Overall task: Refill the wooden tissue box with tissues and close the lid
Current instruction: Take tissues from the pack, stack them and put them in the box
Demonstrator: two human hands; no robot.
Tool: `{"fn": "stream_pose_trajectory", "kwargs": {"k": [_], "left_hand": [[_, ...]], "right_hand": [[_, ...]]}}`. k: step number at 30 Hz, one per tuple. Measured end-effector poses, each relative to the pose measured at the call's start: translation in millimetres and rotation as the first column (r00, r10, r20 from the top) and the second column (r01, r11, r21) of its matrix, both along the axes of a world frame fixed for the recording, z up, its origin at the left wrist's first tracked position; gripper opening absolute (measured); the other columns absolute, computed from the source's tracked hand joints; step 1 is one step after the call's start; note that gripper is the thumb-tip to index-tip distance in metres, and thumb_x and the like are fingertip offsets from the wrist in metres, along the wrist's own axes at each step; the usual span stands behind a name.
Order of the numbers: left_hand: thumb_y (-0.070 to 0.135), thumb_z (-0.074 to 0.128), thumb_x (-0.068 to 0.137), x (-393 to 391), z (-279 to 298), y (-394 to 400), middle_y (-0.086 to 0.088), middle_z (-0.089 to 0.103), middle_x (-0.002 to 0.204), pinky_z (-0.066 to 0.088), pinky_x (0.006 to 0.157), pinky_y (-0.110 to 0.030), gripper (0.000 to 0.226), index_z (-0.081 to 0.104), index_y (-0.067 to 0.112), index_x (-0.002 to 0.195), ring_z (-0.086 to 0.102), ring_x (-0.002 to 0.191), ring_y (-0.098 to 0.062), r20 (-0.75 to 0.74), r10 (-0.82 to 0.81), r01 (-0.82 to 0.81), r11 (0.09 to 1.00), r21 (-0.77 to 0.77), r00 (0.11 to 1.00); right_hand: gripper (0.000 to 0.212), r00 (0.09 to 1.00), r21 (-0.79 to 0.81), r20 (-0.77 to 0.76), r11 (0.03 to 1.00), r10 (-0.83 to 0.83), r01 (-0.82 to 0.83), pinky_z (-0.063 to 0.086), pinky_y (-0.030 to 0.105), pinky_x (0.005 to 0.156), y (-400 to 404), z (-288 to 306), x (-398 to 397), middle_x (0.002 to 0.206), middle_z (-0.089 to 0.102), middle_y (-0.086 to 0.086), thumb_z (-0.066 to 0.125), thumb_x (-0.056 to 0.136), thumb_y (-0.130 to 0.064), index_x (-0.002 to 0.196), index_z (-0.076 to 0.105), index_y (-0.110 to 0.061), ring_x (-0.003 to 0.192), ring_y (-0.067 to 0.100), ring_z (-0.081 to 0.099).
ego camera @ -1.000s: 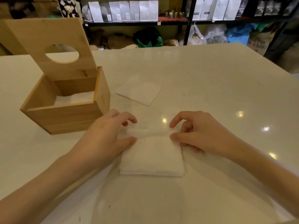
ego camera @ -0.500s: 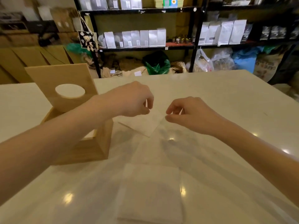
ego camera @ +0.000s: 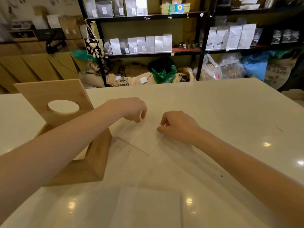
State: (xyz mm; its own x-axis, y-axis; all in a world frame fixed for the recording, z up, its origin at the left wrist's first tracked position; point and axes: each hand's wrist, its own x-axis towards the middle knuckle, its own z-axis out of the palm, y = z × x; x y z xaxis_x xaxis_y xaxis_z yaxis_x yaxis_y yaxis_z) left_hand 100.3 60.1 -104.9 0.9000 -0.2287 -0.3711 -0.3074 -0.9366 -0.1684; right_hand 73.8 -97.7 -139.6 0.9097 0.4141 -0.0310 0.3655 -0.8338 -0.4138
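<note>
The wooden tissue box (ego camera: 82, 171) stands at the left of the table, its lid (ego camera: 37, 92) with a round hole raised upright. White tissue shows inside, mostly hidden by my left forearm, which crosses over the box. A single flat tissue (ego camera: 144, 140) lies in the table's middle. My left hand (ego camera: 130, 109) curls down on its far corner, fingertips pinched there. My right hand (ego camera: 179, 127) pinches its right edge between thumb and forefinger. A stack of folded tissues (ego camera: 149, 206) lies near the front edge.
The white table (ego camera: 222, 116) stretches far to the right and back. Behind it stand black shelves (ego camera: 199, 46) with white bags (ego camera: 154, 43), with sacks and plastic bags on the floor below.
My hands left the tissue stack and reached forward to the single tissue, then lowered onto its edges. The view tilted up, so the stack now sits low in the frame.
</note>
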Motion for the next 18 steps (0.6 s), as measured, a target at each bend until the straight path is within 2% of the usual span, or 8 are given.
{"fn": "stream_pose_trajectory", "kwargs": {"k": [5,10,14,16,18], "left_hand": [[0.018,0.061,0.084,6.4,-1.7,2.4,-0.008,0.055,0.116,0.037,0.076,-0.026,0.027,0.056,0.011,0.11,0.041,0.09,-0.016,-0.023,0.004,-0.004,1.0,-0.017,1.0],[0.017,0.062,0.083,10.0,-2.1,2.9,-0.005,0.056,0.106,0.036,0.073,-0.025,0.024,0.061,0.01,0.106,0.044,0.086,-0.016,-0.051,0.007,-0.009,0.999,-0.037,0.999],[0.017,0.061,0.084,8.0,-3.8,2.4,-0.002,0.049,0.096,0.035,0.073,-0.026,0.022,0.06,0.01,0.105,0.043,0.087,-0.016,-0.039,0.014,-0.015,0.999,-0.044,0.999],[0.016,0.059,0.085,4.5,-3.2,0.9,-0.002,0.048,0.096,0.034,0.072,-0.025,0.021,0.058,0.01,0.105,0.043,0.087,-0.017,-0.027,0.016,-0.018,0.998,-0.061,1.0],[0.016,0.058,0.086,0.4,0.3,0.6,-0.001,0.047,0.095,0.034,0.072,-0.025,0.017,0.058,0.01,0.102,0.043,0.087,-0.017,-0.005,0.008,-0.008,0.996,-0.094,1.0]], "right_hand": [[0.021,0.999,-0.009,-0.038,1.0,0.002,-0.002,0.048,0.037,0.073,0.2,-4.7,1.6,0.099,0.063,0.007,0.057,0.083,-0.022,0.095,0.064,-0.007,0.089,0.026,0.059],[0.013,0.995,0.036,-0.097,0.999,0.006,-0.003,0.052,0.04,0.078,0.7,-6.5,3.8,0.099,0.066,0.006,0.055,0.083,-0.018,0.09,0.064,-0.01,0.09,0.026,0.06],[0.013,0.997,0.063,-0.078,0.998,0.005,0.0,0.051,0.04,0.077,1.0,-7.7,5.4,0.093,0.062,0.006,0.054,0.083,-0.016,0.089,0.063,-0.009,0.087,0.026,0.059],[0.012,0.997,0.101,-0.07,0.995,0.011,-0.004,0.05,0.037,0.075,-1.4,-4.4,6.8,0.087,0.057,0.001,0.055,0.084,-0.016,0.089,0.062,-0.008,0.085,0.023,0.057],[0.011,0.998,0.162,-0.064,0.987,0.013,-0.002,0.047,0.028,0.067,-5.7,1.9,8.1,0.079,0.054,-0.004,0.057,0.083,-0.016,0.088,0.062,-0.008,0.081,0.018,0.054]]}}
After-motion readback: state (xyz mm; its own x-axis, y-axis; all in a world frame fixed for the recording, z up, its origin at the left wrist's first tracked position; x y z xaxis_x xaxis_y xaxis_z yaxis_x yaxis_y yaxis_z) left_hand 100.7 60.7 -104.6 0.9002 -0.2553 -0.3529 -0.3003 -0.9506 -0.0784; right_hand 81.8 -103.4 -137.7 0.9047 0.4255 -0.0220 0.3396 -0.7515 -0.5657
